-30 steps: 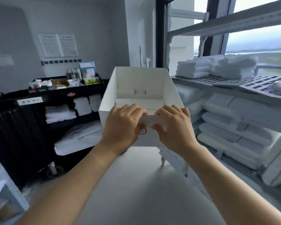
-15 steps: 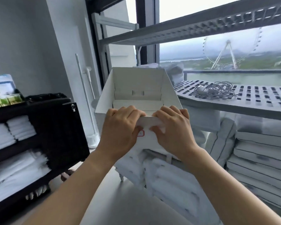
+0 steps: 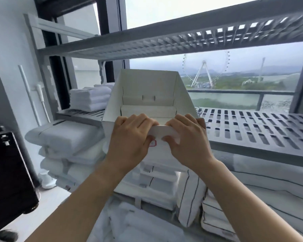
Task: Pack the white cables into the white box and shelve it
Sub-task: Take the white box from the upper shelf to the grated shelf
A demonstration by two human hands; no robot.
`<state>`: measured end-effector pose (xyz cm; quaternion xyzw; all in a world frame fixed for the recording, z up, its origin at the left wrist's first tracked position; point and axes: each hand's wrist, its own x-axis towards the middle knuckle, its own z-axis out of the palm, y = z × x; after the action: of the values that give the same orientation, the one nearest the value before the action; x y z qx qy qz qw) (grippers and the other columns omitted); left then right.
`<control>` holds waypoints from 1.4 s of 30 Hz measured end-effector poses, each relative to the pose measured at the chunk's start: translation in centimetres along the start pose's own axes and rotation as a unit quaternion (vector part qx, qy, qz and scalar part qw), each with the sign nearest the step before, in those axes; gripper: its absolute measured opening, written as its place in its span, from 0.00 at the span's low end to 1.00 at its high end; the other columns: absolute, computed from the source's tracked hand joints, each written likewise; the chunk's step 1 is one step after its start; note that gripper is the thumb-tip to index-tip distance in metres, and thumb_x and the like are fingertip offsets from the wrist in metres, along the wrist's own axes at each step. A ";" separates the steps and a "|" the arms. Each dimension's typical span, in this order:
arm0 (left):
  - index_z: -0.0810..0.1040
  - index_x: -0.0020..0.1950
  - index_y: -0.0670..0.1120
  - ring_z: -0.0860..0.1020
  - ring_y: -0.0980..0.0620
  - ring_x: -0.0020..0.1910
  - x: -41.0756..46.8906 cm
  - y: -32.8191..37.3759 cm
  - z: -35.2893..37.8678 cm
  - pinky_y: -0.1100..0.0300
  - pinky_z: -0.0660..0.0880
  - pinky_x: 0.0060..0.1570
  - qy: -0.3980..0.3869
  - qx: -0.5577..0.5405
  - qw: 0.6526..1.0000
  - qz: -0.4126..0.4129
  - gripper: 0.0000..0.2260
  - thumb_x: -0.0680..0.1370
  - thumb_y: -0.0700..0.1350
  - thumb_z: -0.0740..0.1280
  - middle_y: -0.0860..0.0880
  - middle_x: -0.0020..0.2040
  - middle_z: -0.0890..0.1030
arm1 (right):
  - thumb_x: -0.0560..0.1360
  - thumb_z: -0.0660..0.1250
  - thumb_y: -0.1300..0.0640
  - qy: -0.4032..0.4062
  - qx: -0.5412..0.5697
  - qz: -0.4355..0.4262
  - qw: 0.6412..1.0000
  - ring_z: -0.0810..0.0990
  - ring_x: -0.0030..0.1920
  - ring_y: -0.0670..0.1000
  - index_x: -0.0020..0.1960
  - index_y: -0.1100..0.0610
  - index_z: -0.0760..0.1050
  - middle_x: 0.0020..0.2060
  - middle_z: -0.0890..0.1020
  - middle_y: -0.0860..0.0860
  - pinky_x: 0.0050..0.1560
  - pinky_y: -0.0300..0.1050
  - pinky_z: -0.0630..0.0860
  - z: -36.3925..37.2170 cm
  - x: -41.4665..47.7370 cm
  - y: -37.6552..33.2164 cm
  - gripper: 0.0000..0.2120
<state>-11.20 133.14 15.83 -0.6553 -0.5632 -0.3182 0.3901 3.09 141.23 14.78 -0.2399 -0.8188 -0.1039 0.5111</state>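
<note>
I hold an open white cardboard box (image 3: 148, 88) in front of me at chest height, its lid flap standing up at the far side. My left hand (image 3: 129, 138) and my right hand (image 3: 185, 140) both grip the box's near wall, fingers curled over its rim. The box covers most of the white cables; only a small loop of cable (image 3: 198, 110) shows at its right edge, lying on the slotted grey shelf (image 3: 252, 130).
A grey metal rack has an upper shelf (image 3: 164, 42) overhead. Folded white towels (image 3: 89, 98) sit on the middle shelf's left end. Stacked white pillows and bedding (image 3: 65, 142) fill the space below. A black cart (image 3: 5, 180) stands at left.
My view has swung right from the black cart to face the rack. The box, still held in both hands, has come closer to the middle shelf and now hides the cable bundle.
</note>
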 end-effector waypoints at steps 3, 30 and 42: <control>0.78 0.48 0.45 0.78 0.45 0.40 2.3 0.2 3.0 0.56 0.59 0.41 0.012 -0.018 1.000 0.014 0.16 0.63 0.41 0.77 0.48 0.41 0.80 | 0.61 0.75 0.60 0.003 -0.015 0.011 1.000 0.74 0.40 0.54 0.39 0.54 0.74 0.35 0.76 0.48 0.43 0.44 0.60 0.3 0.9 3.1 0.12; 0.80 0.47 0.45 0.80 0.46 0.41 18.5 12.0 22.3 0.56 0.67 0.44 0.050 -0.197 0.973 0.114 0.16 0.62 0.39 0.77 0.48 0.43 0.83 | 0.61 0.77 0.60 0.041 -0.226 0.111 0.967 0.76 0.38 0.54 0.41 0.56 0.76 0.36 0.79 0.50 0.46 0.43 0.58 -5.5 2.1 25.3 0.13; 0.77 0.50 0.47 0.79 0.47 0.44 19.8 18.7 26.5 0.58 0.60 0.43 0.008 -0.201 0.975 0.093 0.17 0.63 0.41 0.74 0.51 0.44 0.81 | 0.62 0.77 0.58 -0.030 -0.189 0.111 0.975 0.76 0.40 0.54 0.41 0.56 0.76 0.38 0.80 0.49 0.45 0.45 0.59 -9.0 0.0 32.5 0.12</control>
<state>9.86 164.74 16.86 -0.7677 -0.4209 -0.3922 0.2823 26.38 165.55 16.49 -0.4248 -0.7673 -0.1924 0.4401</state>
